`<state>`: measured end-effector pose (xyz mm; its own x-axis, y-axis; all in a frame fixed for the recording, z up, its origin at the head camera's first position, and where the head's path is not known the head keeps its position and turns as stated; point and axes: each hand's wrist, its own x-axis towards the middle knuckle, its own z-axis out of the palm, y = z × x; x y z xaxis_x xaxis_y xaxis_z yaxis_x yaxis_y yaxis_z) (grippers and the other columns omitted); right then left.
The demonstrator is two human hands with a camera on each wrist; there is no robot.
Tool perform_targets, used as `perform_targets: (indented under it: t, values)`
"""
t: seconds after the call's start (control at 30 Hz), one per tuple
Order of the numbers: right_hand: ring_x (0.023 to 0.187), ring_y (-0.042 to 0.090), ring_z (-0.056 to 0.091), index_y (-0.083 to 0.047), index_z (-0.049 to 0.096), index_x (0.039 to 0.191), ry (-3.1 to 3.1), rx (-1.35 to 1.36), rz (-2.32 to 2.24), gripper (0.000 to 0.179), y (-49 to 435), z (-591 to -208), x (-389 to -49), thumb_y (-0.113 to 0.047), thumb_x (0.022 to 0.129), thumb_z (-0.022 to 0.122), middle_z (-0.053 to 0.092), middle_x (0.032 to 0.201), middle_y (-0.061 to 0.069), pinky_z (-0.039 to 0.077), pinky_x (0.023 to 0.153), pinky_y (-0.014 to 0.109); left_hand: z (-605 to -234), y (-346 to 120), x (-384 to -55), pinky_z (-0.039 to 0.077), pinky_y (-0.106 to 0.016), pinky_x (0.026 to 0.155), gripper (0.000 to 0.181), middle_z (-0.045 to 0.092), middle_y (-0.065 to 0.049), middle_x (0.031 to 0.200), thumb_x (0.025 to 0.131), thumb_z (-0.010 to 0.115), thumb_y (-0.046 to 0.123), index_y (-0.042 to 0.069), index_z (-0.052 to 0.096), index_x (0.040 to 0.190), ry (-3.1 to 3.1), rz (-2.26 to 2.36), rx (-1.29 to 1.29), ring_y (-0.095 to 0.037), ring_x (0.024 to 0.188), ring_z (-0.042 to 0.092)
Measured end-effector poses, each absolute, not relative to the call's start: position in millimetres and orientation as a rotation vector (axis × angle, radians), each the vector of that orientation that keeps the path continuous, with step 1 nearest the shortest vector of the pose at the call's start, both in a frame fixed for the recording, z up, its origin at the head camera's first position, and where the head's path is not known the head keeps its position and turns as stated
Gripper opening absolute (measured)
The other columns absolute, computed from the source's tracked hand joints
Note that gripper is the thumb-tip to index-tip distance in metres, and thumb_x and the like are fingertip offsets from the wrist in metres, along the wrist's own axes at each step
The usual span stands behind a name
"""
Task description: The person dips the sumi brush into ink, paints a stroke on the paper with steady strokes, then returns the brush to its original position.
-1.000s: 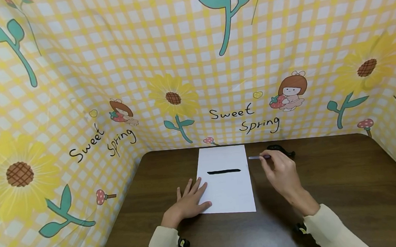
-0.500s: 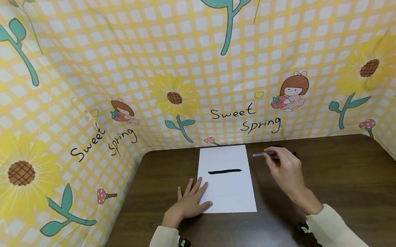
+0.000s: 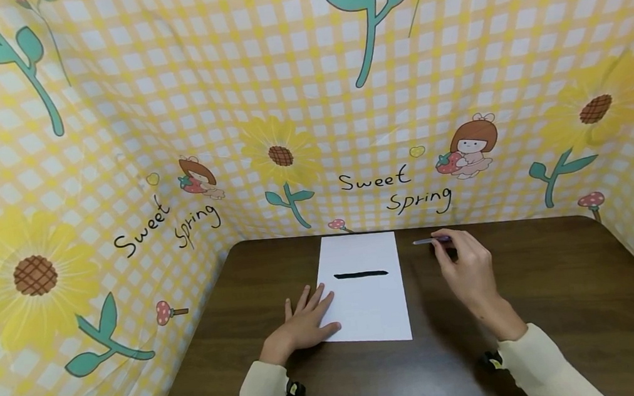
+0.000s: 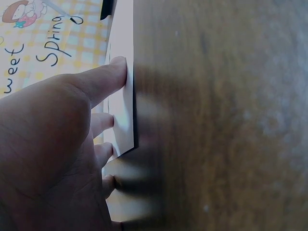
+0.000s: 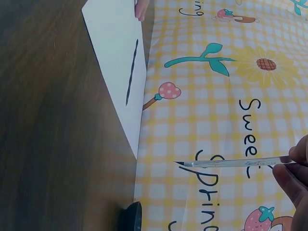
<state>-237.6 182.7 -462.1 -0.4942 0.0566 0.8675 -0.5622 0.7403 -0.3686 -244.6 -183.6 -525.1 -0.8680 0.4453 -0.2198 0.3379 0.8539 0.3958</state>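
A white sheet of paper (image 3: 369,311) lies upright on the table, with one thick black horizontal stroke (image 3: 361,274) across its middle. My left hand (image 3: 300,326) rests on the sheet's lower left edge, fingers spread and straight; the left wrist view shows the thumb (image 4: 108,79) on the paper. Right of the sheet, my right hand (image 3: 470,267) pinches a slim paintbrush (image 3: 424,241) between thumb and fingers. In the right wrist view the brush (image 5: 231,163) has a pale shaft and a dark pointed tip, held off the paper and pointing toward it.
A dark brown wooden table (image 3: 575,301) lies under everything. Yellow checked cloth (image 3: 308,98) with sunflowers and "Sweet Spring" lettering stands along the back and sides. A small black object (image 5: 131,216) sits near the table's back edge; in the head view my right hand hides it.
My right hand has moved right and slightly away, carrying the paintbrush farther from the sheet and now covering the black object. The left hand and paper stay in place.
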Motion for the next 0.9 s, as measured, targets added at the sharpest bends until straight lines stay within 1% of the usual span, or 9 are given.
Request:
perform_targets:
  t: [0.1, 0.27, 0.4, 0.47, 0.6, 0.77, 0.83, 0.9]
  values:
    - [0.080, 0.028, 0.076, 0.000, 0.076, 0.108, -1.956, 0.383, 0.791, 0.023, 186, -461, -237, 0.006, 0.087, 0.083, 0.078, 0.096, 0.016, 0.060, 0.066, 0.043, -526, -184, -244, -0.006, -0.081, 0.122, 0.078, 0.008, -0.005, 0.182, 0.106, 0.055, 0.057, 0.023, 0.028, 0.171, 2.730, 0.506, 0.586, -0.042, 0.167, -0.003]
    - [0.079, 0.029, 0.076, 0.001, 0.076, 0.107, -1.958, 0.377, 0.786, 0.022, 192, -461, -238, 0.006, 0.087, 0.083, 0.078, 0.096, 0.017, 0.059, 0.066, 0.048, -527, -184, -244, -0.005, -0.081, 0.123, 0.078, 0.008, -0.005, 0.182, 0.106, 0.055, 0.058, 0.023, 0.028, 0.171, 2.734, 0.499, 0.580, -0.041, 0.167, -0.003]
    - [0.080, 0.031, 0.075, 0.002, 0.075, 0.108, -1.982, 0.360, 0.786, 0.019, 197, -460, -237, 0.005, 0.090, 0.080, 0.077, 0.097, 0.018, 0.058, 0.068, 0.045, -527, -184, -244, -0.006, -0.081, 0.123, 0.078, 0.008, -0.005, 0.182, 0.106, 0.056, 0.057, 0.024, 0.028, 0.171, 2.730, 0.501, 0.581, -0.041, 0.167, -0.003]
    - [0.081, 0.030, 0.075, 0.002, 0.075, 0.108, -1.995, 0.348, 0.773, 0.018, 200, -460, -237, 0.004, 0.091, 0.079, 0.077, 0.098, 0.018, 0.058, 0.068, 0.041, -528, -184, -244, -0.006, -0.081, 0.123, 0.078, 0.008, -0.004, 0.182, 0.106, 0.056, 0.057, 0.024, 0.028, 0.171, 2.730, 0.496, 0.582, -0.041, 0.167, -0.003]
    - [0.080, 0.030, 0.075, 0.003, 0.075, 0.108, -1.995, 0.334, 0.773, 0.017, 206, -459, -236, 0.003, 0.091, 0.079, 0.077, 0.098, 0.018, 0.056, 0.068, 0.037, -528, -184, -245, -0.005, -0.081, 0.123, 0.078, 0.007, -0.004, 0.182, 0.106, 0.054, 0.059, 0.024, 0.027, 0.171, 2.730, 0.486, 0.583, -0.041, 0.168, -0.003]
    - [0.078, 0.029, 0.074, 0.003, 0.075, 0.108, -1.992, 0.328, 0.758, 0.018, 212, -458, -235, 0.004, 0.091, 0.079, 0.077, 0.097, 0.019, 0.052, 0.068, 0.026, -526, -184, -245, -0.005, -0.081, 0.123, 0.079, 0.008, -0.006, 0.182, 0.106, 0.055, 0.058, 0.022, 0.027, 0.171, 2.732, 0.496, 0.590, -0.042, 0.167, -0.002]
    - [0.077, 0.029, 0.073, 0.004, 0.075, 0.107, -1.984, 0.331, 0.758, 0.018, 215, -458, -235, 0.006, 0.090, 0.079, 0.077, 0.097, 0.019, 0.052, 0.067, 0.027, -526, -184, -244, -0.005, -0.082, 0.122, 0.079, 0.009, -0.007, 0.182, 0.106, 0.055, 0.058, 0.021, 0.028, 0.171, 2.732, 0.498, 0.589, -0.043, 0.167, -0.002]
    - [0.079, 0.029, 0.073, 0.005, 0.074, 0.107, -1.986, 0.332, 0.752, 0.017, 217, -457, -235, 0.006, 0.090, 0.078, 0.077, 0.098, 0.020, 0.052, 0.068, 0.031, -527, -184, -245, -0.005, -0.081, 0.122, 0.079, 0.008, -0.006, 0.182, 0.106, 0.055, 0.058, 0.022, 0.028, 0.171, 2.731, 0.491, 0.588, -0.042, 0.167, -0.002]
